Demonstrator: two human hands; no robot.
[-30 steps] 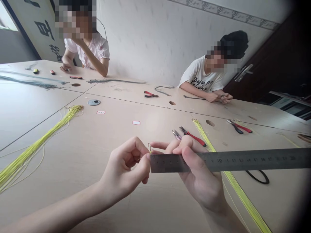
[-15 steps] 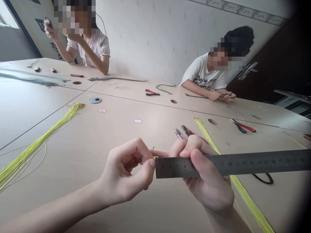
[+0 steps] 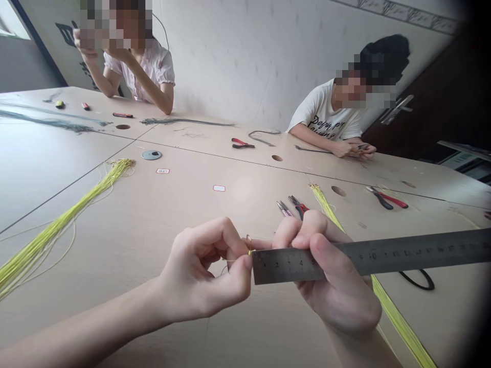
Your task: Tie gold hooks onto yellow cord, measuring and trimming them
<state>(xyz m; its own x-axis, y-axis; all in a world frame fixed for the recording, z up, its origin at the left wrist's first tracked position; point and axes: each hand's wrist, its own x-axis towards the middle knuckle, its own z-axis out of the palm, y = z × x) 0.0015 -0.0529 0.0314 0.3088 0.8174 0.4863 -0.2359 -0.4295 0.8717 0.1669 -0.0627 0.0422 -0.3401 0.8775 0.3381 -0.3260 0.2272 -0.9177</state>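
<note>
My left hand [image 3: 203, 268] pinches a thin yellow cord [image 3: 236, 259] between thumb and fingers, right at the end of a steel ruler [image 3: 368, 257]. A small gold-coloured hook or ring [image 3: 249, 243] stands up from the pinch, just above the ruler's upper edge. My right hand [image 3: 330, 276] grips the ruler near its left end, with the fingers curled around it. A fingertip of my left hand is hidden behind the ruler. A long bundle of yellow cords [image 3: 395, 314] runs beneath the ruler.
Pink-handled snips [image 3: 284, 208] and red-handled pliers [image 3: 298, 207] lie just beyond my right hand. Black-and-red pliers [image 3: 385, 198], a black cord loop [image 3: 418, 278] and another yellow bundle [image 3: 65, 220] lie on the table [image 3: 184, 204]. Two co-workers [image 3: 330, 117] [image 3: 134, 71] sit across it.
Both my hands and the ruler have shifted right in the picture, and the ruler's right end now tilts slightly higher. The far-left co-worker's hand has risen from the table.
</note>
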